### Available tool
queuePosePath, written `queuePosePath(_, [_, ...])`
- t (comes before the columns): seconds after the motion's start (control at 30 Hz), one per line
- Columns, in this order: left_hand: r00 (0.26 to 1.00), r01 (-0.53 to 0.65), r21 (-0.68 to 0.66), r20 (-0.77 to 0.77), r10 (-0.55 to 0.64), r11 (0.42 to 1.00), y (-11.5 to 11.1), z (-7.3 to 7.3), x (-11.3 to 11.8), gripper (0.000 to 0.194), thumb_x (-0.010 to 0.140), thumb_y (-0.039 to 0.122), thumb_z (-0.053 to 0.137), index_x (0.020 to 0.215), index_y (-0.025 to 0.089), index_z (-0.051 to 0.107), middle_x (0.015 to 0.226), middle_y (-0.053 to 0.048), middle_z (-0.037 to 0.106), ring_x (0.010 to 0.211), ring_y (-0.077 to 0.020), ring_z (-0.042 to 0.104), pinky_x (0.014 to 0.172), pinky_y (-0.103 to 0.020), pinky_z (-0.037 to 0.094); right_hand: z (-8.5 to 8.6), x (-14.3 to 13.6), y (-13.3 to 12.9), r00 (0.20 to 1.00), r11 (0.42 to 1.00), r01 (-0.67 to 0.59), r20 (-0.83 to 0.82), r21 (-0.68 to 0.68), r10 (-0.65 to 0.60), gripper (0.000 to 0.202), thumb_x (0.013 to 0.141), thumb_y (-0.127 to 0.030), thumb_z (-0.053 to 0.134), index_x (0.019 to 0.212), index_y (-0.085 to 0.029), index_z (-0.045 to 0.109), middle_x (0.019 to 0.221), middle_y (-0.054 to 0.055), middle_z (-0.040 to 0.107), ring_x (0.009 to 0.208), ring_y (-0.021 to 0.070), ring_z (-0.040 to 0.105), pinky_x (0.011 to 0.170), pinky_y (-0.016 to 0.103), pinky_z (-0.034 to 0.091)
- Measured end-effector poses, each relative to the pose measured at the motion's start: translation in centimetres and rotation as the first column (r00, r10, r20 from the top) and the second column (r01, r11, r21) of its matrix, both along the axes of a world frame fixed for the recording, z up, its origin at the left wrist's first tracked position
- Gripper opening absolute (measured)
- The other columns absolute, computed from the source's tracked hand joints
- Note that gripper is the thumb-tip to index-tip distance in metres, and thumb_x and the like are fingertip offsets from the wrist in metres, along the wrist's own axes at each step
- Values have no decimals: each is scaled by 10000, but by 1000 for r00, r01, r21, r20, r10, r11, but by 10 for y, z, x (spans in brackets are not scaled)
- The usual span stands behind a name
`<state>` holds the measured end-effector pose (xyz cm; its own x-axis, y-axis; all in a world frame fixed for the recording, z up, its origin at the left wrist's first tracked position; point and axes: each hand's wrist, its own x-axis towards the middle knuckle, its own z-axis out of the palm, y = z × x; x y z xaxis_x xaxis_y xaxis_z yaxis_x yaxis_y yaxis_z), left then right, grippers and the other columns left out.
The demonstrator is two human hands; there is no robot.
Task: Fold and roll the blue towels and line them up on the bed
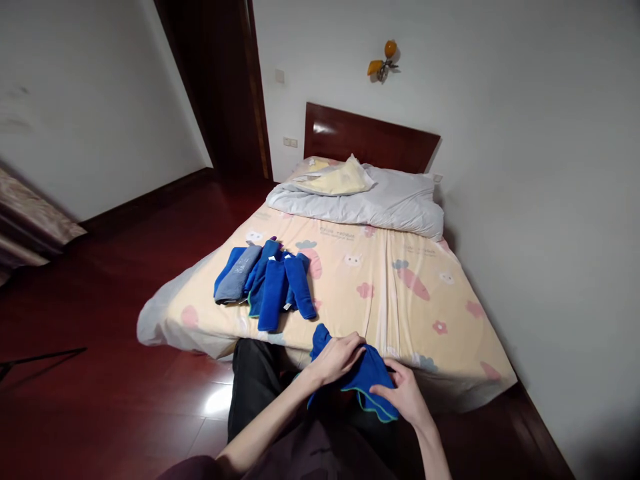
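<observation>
A blue cloth (369,373) with green edging hangs in loose folds over my lap, at the near edge of the bed. My left hand (337,359) is on its upper left part, fingers curled onto the fabric. At the cloth's right side, my right hand (403,392) pinches it between thumb and fingers. Left of my hands, several folded or rolled blue cloths (273,293) lie side by side on the bed, with a grey-blue one (239,275) among them at the left.
The bed (415,313) has a patterned cream sheet. A grey quilt (400,197) and a pale yellow cloth (345,179) lie near the dark wooden headboard (365,137). A thin black bar (47,359) stands out over the floor at the left.
</observation>
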<state>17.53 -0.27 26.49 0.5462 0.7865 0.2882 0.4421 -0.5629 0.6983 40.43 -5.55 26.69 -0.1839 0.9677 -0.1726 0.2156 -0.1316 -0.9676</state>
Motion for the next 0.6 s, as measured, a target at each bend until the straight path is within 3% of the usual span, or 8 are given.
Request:
queuePosePath(0.07, [995,72,56,-69,-68,996,8,9,-3,326,1077,392,297,1149,212,560,1012,-63,655,815,-173,654,718,-283,476,13,6,3,982,993,-22,189,119,-1,404,761,-479,822,1016,-176,739,930,82,742,815,247,693,766,359,588])
queuePosePath(0.13, [993,103,92,-72,-97,990,18,18,-6,320,1077,393,311,1154,211,563,1024,-65,655,832,-172,657,720,-277,473,26,11,9,940,957,-17,330,289,-83,317,858,-467,728,1010,-190,750,937,86,739,856,248,688,832,367,571])
queuePosePath(0.27, [994,109,144,-12,-109,983,37,35,-12,312,1069,419,353,1131,202,569,1027,-71,645,859,-174,650,752,-278,474,46,14,22,912,862,36,336,506,-235,278,938,-451,629,966,-198,741,935,91,721,888,240,679,857,344,540])
queuePosePath(0.43, [991,129,160,-39,-124,979,55,46,-17,366,1060,460,356,1028,200,612,976,-61,607,819,-171,617,754,-284,474,53,1,38,907,832,201,224,516,-358,355,963,-505,570,966,-179,710,922,80,733,860,228,679,808,313,531])
queuePosePath(0.6, [998,61,169,-11,-60,984,72,43,-18,387,1052,461,365,954,199,633,1007,-73,587,898,-195,601,822,-317,484,64,-13,56,946,859,222,113,462,-305,389,963,-530,556,915,-167,686,841,56,695,782,195,634,728,282,510])
